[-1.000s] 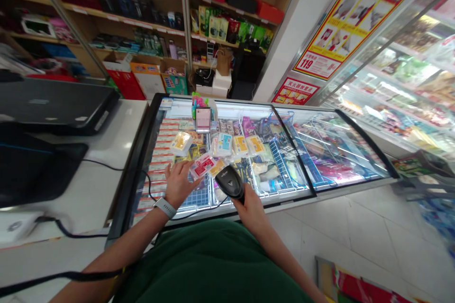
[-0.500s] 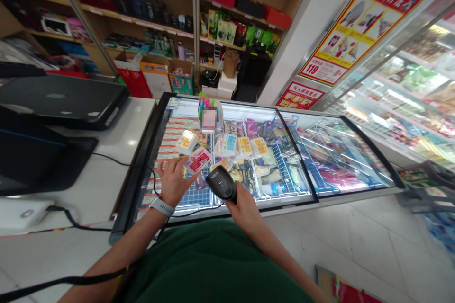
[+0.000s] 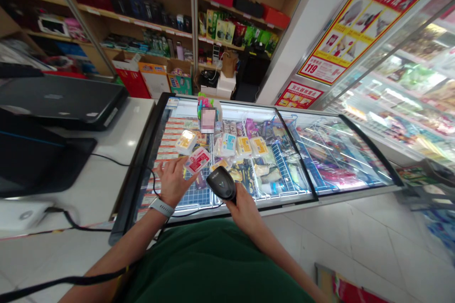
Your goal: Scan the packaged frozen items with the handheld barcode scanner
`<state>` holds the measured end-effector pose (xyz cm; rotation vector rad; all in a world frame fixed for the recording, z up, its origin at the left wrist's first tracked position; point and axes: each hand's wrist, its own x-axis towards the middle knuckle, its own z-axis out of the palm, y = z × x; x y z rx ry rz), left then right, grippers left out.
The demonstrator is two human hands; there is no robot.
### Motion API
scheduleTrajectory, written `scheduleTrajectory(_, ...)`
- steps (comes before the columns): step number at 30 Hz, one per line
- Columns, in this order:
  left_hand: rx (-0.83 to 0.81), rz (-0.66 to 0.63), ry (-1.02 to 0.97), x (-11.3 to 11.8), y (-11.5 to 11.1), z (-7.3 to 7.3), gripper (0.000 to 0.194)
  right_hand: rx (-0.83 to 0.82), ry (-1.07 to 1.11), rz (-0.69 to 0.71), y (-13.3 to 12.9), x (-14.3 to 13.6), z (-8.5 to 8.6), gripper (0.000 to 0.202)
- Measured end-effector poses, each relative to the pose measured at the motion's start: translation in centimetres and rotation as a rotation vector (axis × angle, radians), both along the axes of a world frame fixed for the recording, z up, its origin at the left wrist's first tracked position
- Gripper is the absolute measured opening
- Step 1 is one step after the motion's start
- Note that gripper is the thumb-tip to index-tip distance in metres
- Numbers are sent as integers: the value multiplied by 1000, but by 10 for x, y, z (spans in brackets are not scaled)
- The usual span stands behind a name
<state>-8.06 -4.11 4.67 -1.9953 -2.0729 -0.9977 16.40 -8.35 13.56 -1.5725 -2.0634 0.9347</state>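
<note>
My right hand (image 3: 245, 206) is wrapped round the handle of a black handheld barcode scanner (image 3: 221, 183). The scanner's head points up and left, over the glass top of a chest freezer (image 3: 204, 195). My left hand (image 3: 173, 181), with a pale watch band at the wrist, has thumb and index finger on either side of the near left corner of a small white package with a red label (image 3: 198, 160). Its other fingers are loosely spread. Just beyond lies a white package with a yellow label (image 3: 186, 142). Blue- and yellow-labelled packages (image 3: 227, 144) lie to the right.
A counter (image 3: 133, 151) with black equipment (image 3: 64, 99) stands at left. Behind the freezer are stocked shelves (image 3: 149, 23) and cardboard boxes (image 3: 152, 75). A colourful item (image 3: 205, 104), partly blurred out, sits at the freezer's far edge. The scanner cable (image 3: 199, 210) crosses near my body.
Almost nothing differs. The view has shifted very slightly, while both hands, the scanner and the red-labelled package keep their places.
</note>
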Motion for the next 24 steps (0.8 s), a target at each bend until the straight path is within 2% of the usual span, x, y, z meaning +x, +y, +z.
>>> scheduleTrajectory(3, -20, 11, -30, -1, 0, -2, 57, -2, 7, -10, 0, 1, 1, 22)
scheduleTrajectory(6, -47, 104, -94, -11, 4, -5, 61, -6, -6, -47, 0, 5, 2, 21)
scheduleTrajectory(11, -203, 383, -207, -48, 24, -12, 65, 4, -25, -150, -1, 24, -4, 16)
scheduleTrajectory(16, -357, 527, -267, -86, 53, -30, 67, 20, -25, -239, -4, 45, -15, 17)
scheduleTrajectory(19, -409, 532, -278, -96, 71, -46, 69, 26, -43, -277, -5, 53, -18, 17)
scheduleTrajectory(24, -386, 455, -273, -97, 93, -67, 71, 29, -46, -314, -8, 61, -20, 15)
